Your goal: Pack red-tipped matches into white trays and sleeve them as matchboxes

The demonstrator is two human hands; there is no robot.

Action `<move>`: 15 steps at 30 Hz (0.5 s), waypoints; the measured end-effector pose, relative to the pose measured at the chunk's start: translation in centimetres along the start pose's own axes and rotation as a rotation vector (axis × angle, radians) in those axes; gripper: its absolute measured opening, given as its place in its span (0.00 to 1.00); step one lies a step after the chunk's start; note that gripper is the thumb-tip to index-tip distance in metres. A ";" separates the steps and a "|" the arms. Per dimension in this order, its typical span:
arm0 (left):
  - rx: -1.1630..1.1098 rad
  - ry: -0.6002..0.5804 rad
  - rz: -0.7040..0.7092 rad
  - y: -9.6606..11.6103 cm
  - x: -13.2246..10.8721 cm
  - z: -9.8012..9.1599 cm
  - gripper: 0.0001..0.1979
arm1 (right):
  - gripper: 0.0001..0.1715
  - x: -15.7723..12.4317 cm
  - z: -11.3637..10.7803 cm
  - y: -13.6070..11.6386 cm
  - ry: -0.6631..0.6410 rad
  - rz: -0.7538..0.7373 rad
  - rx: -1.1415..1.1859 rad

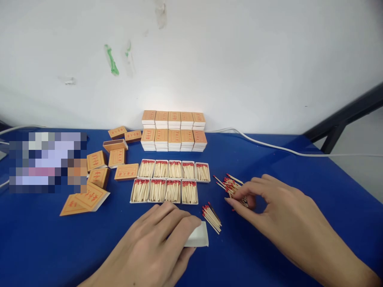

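My left hand (pixel 163 243) is closed around a small white matchbox tray (pixel 201 234), whose right end sticks out past my fingers. The part of the tray under my fingers is hidden. Just beyond it, a small bunch of red-headed matches (pixel 212 218) lies on the blue table. Over to the right, a loose heap of matches (pixel 228 184) is partly covered by my right hand (pixel 263 203). The right thumb and fingers are curled in on some of those matches. Two rows of filled match trays (pixel 166 191) lie beyond my left hand, red heads pointing away.
Stacked orange matchboxes (pixel 174 136) stand in rows near the wall. Several loose orange matchbox sleeves (pixel 126 172) lie scattered at the left. A pixelated patch (pixel 44 159) covers something at the far left. A white cable (pixel 269 144) runs along the table's back right.
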State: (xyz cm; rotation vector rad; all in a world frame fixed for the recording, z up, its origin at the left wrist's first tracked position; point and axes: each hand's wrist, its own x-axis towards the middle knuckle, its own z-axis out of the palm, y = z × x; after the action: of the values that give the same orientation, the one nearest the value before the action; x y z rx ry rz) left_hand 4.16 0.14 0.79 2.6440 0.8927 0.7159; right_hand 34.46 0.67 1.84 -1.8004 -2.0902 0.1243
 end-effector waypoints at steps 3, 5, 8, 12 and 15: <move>-0.011 0.007 0.001 0.0 0.0 0.0 0.12 | 0.09 0.0 0.1 0.3 -0.048 -0.005 -0.001; -0.009 0.012 0.000 0.0 -0.1 0.0 0.13 | 0.07 -0.1 0.2 0.3 -0.071 0.000 0.021; -0.007 0.009 -0.001 0.1 -0.3 0.1 0.13 | 0.08 -0.2 0.4 -0.1 -0.112 -0.016 0.079; 0.007 0.007 -0.006 0.1 -0.2 0.1 0.12 | 0.11 -0.3 0.8 -1.4 -0.189 -0.032 0.172; 0.001 0.007 -0.001 0.0 -0.1 0.1 0.11 | 0.13 -0.2 0.4 -2.0 -0.234 -0.052 0.238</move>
State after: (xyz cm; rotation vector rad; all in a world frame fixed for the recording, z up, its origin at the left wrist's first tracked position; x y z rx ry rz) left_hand 4.15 0.09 0.67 2.6430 0.8966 0.7247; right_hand 32.47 0.17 2.02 -1.6545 -2.1689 0.5697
